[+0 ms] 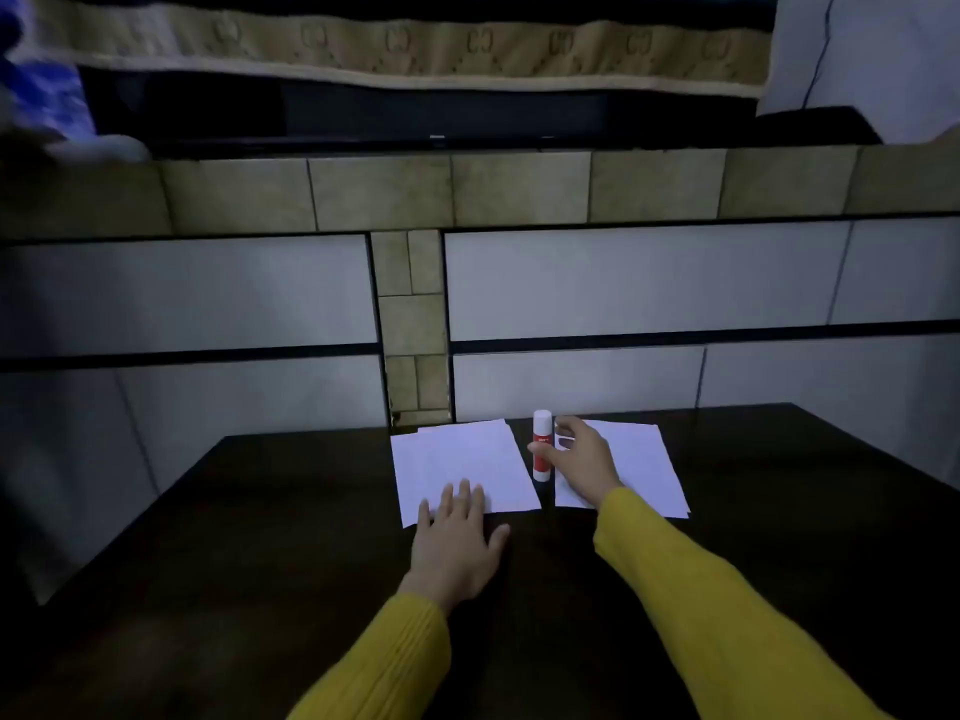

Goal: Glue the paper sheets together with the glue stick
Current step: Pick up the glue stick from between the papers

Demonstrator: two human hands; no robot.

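Two small stacks of white paper lie on the dark table (311, 537). The left paper stack (457, 462) is near the table's far edge, and my left hand (457, 543) rests flat with its fingertips on that stack's near edge. A white and red glue stick (541, 446) stands upright in the gap between the stacks. My right hand (579, 457) hovers over the right paper stack (644, 470), fingers spread, thumb and forefinger at the glue stick's side. Whether the fingers grip it is unclear; they look apart.
The table butts against a tiled wall (623, 283) with grey and beige tiles. A ledge above holds a patterned beige fabric (395, 49) and a blue cloth (36, 80) at the far left. Both my sleeves are yellow.
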